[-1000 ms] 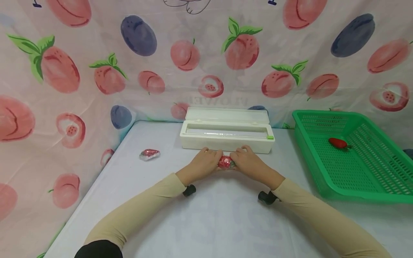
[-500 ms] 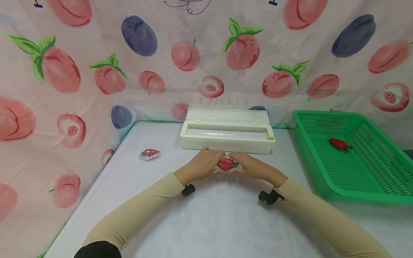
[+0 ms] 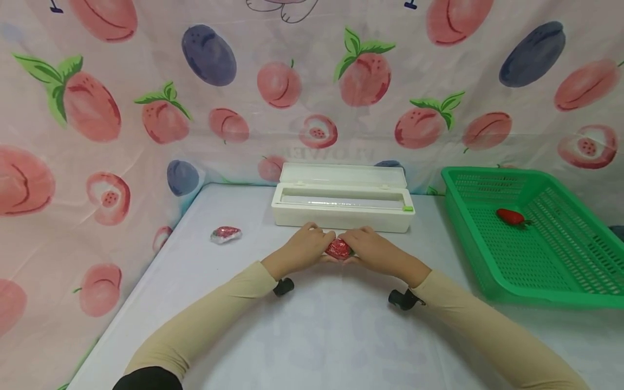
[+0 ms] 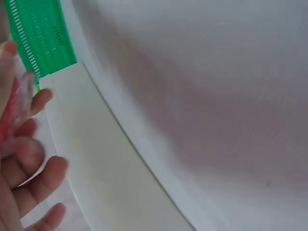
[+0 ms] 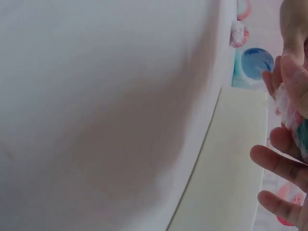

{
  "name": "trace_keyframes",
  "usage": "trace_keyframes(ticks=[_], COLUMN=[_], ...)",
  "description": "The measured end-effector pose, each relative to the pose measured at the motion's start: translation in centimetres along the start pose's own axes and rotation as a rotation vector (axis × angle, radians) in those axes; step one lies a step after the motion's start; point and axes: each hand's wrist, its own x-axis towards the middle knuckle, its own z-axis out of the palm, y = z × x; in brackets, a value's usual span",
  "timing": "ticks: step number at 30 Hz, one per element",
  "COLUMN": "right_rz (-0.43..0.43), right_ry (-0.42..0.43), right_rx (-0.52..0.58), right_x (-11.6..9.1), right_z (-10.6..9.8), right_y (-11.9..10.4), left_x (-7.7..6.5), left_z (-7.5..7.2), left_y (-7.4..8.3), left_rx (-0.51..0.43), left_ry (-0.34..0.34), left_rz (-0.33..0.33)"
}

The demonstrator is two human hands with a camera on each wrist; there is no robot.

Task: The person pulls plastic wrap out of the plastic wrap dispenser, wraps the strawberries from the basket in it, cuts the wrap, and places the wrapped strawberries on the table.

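Between both hands, in the head view, is a red pepper point(image 3: 338, 248) wrapped in clear cling film, with a little green showing at its right end. My left hand point(image 3: 305, 249) grips its left end, thumb below and fingers above. From the other side my right hand point(image 3: 377, 251) holds the right end. In the right wrist view the crumpled film point(image 5: 288, 108) and dark green part show between thumb and fingers. A second film-wrapped red pepper point(image 3: 226, 234) lies on the table to the left.
Just behind the hands stands a white cling film dispenser point(image 3: 343, 215), its lid point(image 3: 343, 174) raised. At right is a green perforated basket point(image 3: 536, 295) with one unwrapped red pepper point(image 3: 511, 216) inside. A fruit-print cloth point(image 3: 317, 81) hangs behind the table.
My right hand loosened around the pepper's right end, showing more of it, then closed in again. The pepper turned slightly between the hands. The left hand has barely moved.
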Motion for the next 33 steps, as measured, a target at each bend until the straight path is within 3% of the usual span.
trace_keyframes(ticks=[5, 9, 18, 26, 33], right_rz=[-0.049, -0.096, -0.038, -0.024, -0.067], right_ry=[0.017, 0.053, -0.066, -0.115, -0.082], right_rx=[-0.063, -0.090, -0.116, -0.157, -0.223], right_x=[0.0, -0.1, 0.6, 1.6, 3.0], right_z=[0.2, 0.2, 0.3, 0.4, 1.4], right_y=[0.0, 0.4, 0.2, -0.5, -0.4], left_x=[-0.4, -0.7, -1.4, -1.9, -2.8], left_z=[-0.3, -0.4, -0.2, -0.2, -0.4], left_y=[-0.5, -0.7, -1.0, -1.7, -2.3], left_rx=[-0.111, -0.137, -0.028, 0.097, -0.098], left_ry=[-0.062, -0.092, -0.051, 0.004, -0.089], left_rz=[0.013, 0.030, 0.054, -0.002, -0.091])
